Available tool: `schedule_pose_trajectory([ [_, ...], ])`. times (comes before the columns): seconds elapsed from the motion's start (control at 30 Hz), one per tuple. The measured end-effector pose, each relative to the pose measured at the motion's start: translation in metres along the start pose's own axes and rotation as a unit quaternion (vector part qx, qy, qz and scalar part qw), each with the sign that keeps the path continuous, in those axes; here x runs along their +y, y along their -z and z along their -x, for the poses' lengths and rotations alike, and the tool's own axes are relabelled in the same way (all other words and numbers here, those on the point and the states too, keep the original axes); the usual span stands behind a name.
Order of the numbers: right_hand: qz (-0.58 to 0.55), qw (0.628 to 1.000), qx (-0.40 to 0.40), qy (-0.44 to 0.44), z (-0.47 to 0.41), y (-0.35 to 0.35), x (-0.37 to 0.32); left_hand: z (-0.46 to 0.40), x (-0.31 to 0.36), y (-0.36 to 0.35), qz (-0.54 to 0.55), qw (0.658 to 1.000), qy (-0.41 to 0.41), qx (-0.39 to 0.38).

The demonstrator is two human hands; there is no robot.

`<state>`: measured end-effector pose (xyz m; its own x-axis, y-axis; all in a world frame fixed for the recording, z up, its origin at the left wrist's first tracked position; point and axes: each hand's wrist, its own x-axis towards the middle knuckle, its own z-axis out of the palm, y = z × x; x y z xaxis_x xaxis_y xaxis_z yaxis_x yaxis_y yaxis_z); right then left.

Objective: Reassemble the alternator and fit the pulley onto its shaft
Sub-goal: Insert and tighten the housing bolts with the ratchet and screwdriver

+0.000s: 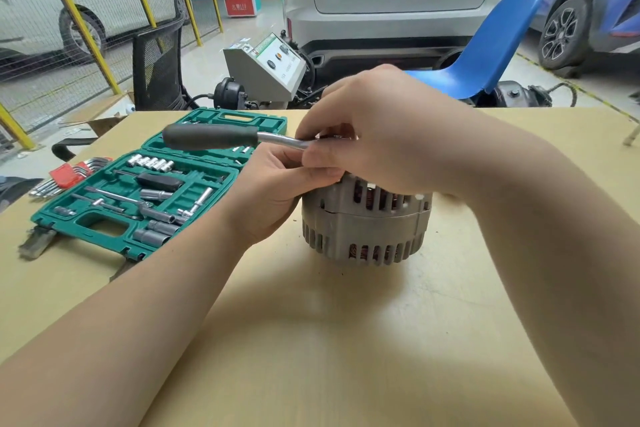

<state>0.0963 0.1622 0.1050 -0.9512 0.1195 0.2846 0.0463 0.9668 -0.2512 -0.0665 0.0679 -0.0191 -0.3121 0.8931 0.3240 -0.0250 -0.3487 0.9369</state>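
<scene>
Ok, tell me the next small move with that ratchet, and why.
Probably swing the ratchet handle a short stroke while the left hand steadies the alternator. The right hand grips the ratchet's head over the alternator's top, hiding the fastener, and the housing halves already sit closed together.

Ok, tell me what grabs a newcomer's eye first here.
Mid-table, a grey alternator stands on end with both hands on top of it. The right hand holds a ratchet whose black handle juts left. Left of it lies an open green socket case.
</scene>
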Motion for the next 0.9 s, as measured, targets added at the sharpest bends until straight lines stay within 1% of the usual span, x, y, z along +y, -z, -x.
schedule_pose_trajectory([
  [0.13, -0.045, 0.998, -0.031, 0.014, 0.011, 0.017, 0.007, -0.001, -0.001, 0.003, -0.021, 1.0, 0.005, -0.003],
  [0.23, -0.054, 0.998, -0.03, 0.006, 0.014, 0.02, 0.008, 0.0, 0.0, 0.001, -0.011, 1.0, 0.0, -0.006],
  [0.33, -0.021, 1.0, -0.009, 0.0, 0.007, 0.009, 0.001, 0.001, 0.001, -0.002, 0.003, 1.0, 0.009, 0.004],
  [0.4, 0.007, 1.0, 0.003, 0.001, 0.001, -0.001, -0.004, 0.001, -0.001, -0.001, 0.013, 1.0, -0.001, 0.013],
  [0.5, 0.031, 0.999, 0.008, -0.012, -0.004, -0.008, -0.004, 0.0, 0.0, 0.0, 0.016, 1.0, -0.012, 0.001],
  [0.63, -0.013, 1.0, -0.001, 0.015, 0.001, 0.002, 0.004, 0.002, 0.0, 0.001, 0.008, 1.0, 0.006, -0.003],
  [0.73, -0.061, 0.997, -0.028, 0.025, 0.011, 0.016, 0.01, 0.003, 0.005, 0.0, -0.06, 0.998, 0.017, 0.012],
  [0.8, -0.078, 0.996, -0.041, 0.027, 0.016, 0.022, 0.012, 0.002, 0.006, -0.001, -0.041, 0.998, -0.015, -0.043],
  [0.87, -0.078, 0.996, -0.036, 0.015, 0.017, 0.023, 0.012, 0.001, 0.006, -0.003, -0.008, 0.999, -0.011, -0.047],
  [0.9, -0.07, 0.997, -0.026, 0.008, 0.016, 0.021, 0.01, 0.001, 0.005, -0.004, -0.001, 1.0, -0.006, -0.021],
])
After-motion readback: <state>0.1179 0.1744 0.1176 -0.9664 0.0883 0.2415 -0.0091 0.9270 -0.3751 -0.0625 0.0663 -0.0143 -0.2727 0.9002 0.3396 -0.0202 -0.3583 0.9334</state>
